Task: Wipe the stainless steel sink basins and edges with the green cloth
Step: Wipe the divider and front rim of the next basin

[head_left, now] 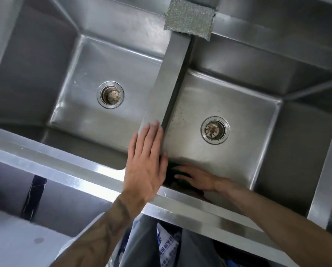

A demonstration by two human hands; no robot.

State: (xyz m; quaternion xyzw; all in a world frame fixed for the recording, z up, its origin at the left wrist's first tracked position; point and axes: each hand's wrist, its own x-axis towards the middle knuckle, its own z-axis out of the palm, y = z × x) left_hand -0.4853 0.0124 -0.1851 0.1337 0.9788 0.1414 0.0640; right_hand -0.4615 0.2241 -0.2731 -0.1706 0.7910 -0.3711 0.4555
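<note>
A stainless steel double sink fills the view, with a left basin (pixel 111 60) and a right basin (pixel 234 97) split by a divider ridge (pixel 171 74). My left hand (pixel 146 164) rests flat on the near end of that divider, fingers straight. Down in the near left corner of the right basin, my right hand (pixel 196 178) presses with straight fingers on the green cloth (pixel 180 170). Only a small dark green patch of the cloth shows beneath the fingers.
Each basin has a round drain strainer, the left drain (pixel 110 94) and the right drain (pixel 214 130). A grey scouring pad (pixel 189 17) lies on the far end of the divider. The sink's front rim (pixel 65 166) runs across near me.
</note>
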